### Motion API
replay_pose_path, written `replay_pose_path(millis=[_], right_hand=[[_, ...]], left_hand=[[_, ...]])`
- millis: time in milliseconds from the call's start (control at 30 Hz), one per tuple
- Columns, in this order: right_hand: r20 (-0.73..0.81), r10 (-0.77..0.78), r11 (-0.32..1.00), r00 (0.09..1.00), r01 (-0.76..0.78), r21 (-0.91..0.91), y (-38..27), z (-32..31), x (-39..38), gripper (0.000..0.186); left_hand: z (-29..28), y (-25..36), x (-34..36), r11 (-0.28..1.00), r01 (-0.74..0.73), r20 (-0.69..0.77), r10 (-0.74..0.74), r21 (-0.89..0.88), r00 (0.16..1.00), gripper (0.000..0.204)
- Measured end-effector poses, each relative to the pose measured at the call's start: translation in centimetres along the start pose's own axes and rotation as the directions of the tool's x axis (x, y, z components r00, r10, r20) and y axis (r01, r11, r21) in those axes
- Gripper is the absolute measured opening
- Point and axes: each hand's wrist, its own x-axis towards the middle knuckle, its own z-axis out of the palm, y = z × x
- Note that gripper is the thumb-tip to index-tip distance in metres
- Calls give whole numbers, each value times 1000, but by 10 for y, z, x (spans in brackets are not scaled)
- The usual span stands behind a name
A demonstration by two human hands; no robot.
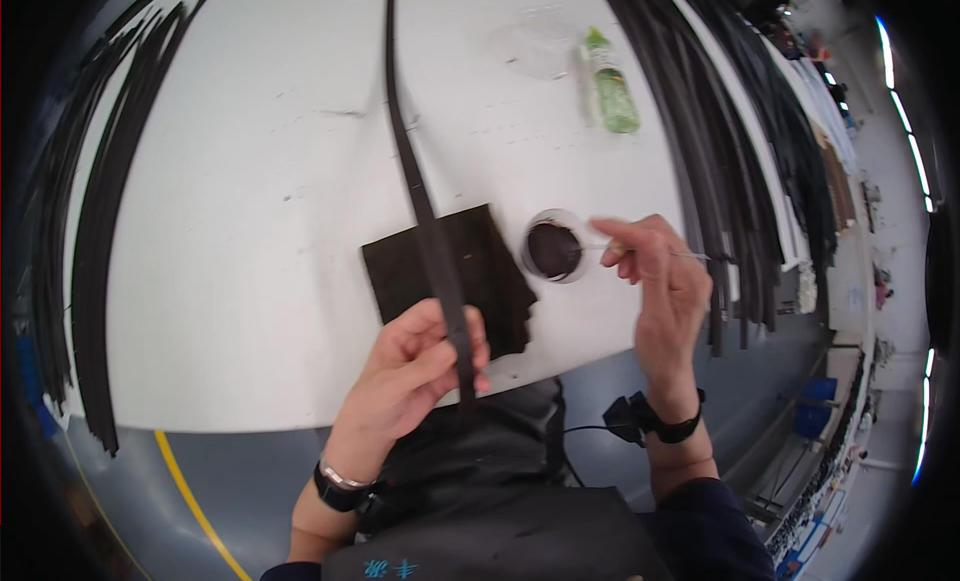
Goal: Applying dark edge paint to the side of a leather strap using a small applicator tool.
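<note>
My left hand (420, 366) grips a long flat black strip (415, 181) near its lower end; the strip runs up toward the far side of the white table. Beneath it lies a stack of black square sheets (500, 281). My right hand (660, 281) pinches a thin stick-like tool (698, 254), partly hidden by the fingers, at the right of a small clear cup of dark content (553, 241). The tool's tip seems to reach into the cup, though it is hard to make out.
Long dark strips lie in bundles along the table's left side (120, 231) and right side (705, 171). A green bottle (612, 96) rests on its side beside a crumpled clear plastic piece (530, 41). The white table (220, 281) stands on a grey floor with yellow lines.
</note>
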Motion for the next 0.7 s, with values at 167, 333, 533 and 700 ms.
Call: replay_pose_path(millis=[167, 333, 533, 700], right_hand=[[-36, -145, 982, 989, 139, -130, 19, 10, 3, 25], [67, -338, 871, 939, 339, -356, 27, 17, 9, 20], [65, -375, 853, 925, 371, -367, 38, 23, 10, 22], [90, -351, 847, 932, 357, -394, 39, 21, 10, 21]], left_hand=[[0, 1, -1, 1000, -12, -30, 13, 23, 999, 23], [0, 0, 1, 1000, -21, -21, 22, 14, 1000, 22], [2, 0, 2, 1000, -10, -35, 10, 19, 999, 22], [2, 0, 3, 1000, -3, -33, 4, 20, 999, 24]])
